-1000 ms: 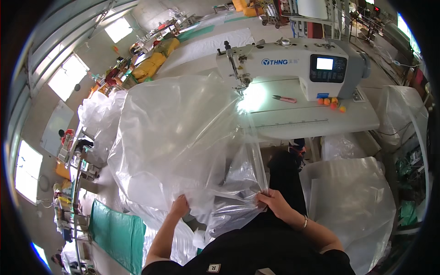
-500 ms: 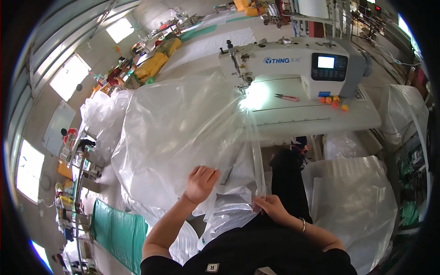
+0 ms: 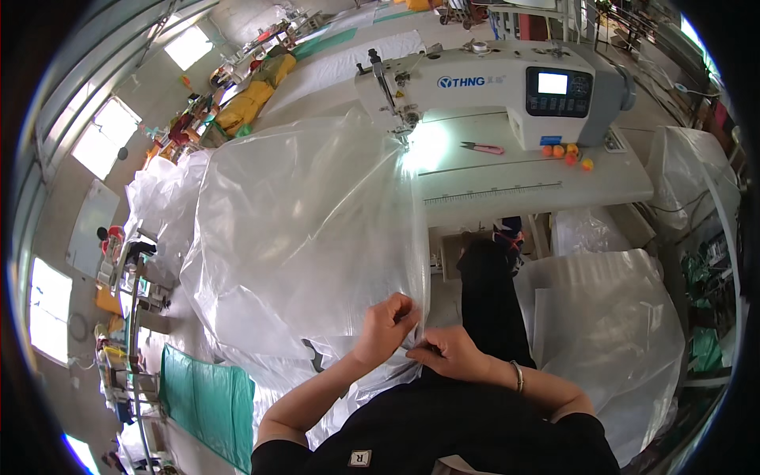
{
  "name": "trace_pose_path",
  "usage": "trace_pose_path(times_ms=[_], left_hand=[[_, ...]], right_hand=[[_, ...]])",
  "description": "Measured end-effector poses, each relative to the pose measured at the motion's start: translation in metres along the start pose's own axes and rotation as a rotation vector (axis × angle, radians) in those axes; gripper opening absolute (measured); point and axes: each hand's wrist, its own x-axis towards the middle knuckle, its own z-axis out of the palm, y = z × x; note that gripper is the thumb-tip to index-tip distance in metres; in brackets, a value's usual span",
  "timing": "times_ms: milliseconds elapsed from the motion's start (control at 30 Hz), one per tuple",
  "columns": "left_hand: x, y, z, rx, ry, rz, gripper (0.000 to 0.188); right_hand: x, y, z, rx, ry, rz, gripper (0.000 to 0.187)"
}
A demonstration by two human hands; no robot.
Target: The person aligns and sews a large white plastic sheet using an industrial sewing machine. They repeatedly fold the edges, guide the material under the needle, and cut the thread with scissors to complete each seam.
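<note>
A large sheet of clear plastic film [image 3: 285, 229] spreads over the left of the sewing table and runs taut from the needle of a white sewing machine [image 3: 467, 83] down to my lap. My left hand [image 3: 388, 324] pinches the film near its right edge. Close beside it, almost touching, my right hand [image 3: 451, 350] grips the same edge between thumb and fingers. Beneath the machine's lit needle the upper end of the edge is gathered in folds.
Pink thread snips [image 3: 483, 148] and several small orange balls [image 3: 571, 157] lie on the machine bed. Stacked plastic sheeting [image 3: 606, 332] hangs to my right. A green tarp [image 3: 207, 404] is at lower left, and yellow bundles [image 3: 244, 107] lie further back.
My left hand has moved right and closed on the film's edge next to my right hand. The right hand has shifted slightly left. The whole view has shifted a little.
</note>
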Motion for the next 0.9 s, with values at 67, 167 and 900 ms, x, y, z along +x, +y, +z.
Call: trace_pose_path(times_ms=[67, 167, 900], left_hand=[[-0.003, 0.0, -0.001, -0.048, -0.04, -0.101, 0.006], [-0.007, 0.002, -0.005, -0.043, -0.063, -0.107, 0.006], [0.008, 0.044, -0.008, 0.563, 0.051, 0.559, 0.013]], right_hand=[[0.004, 0.0, 0.001, -0.075, -0.041, -0.02, 0.023], [0.008, 0.002, 0.004, -0.153, -0.098, -0.032, 0.024], [0.13, 0.09, 0.022, 0.763, 0.399, 0.228, 0.027]])
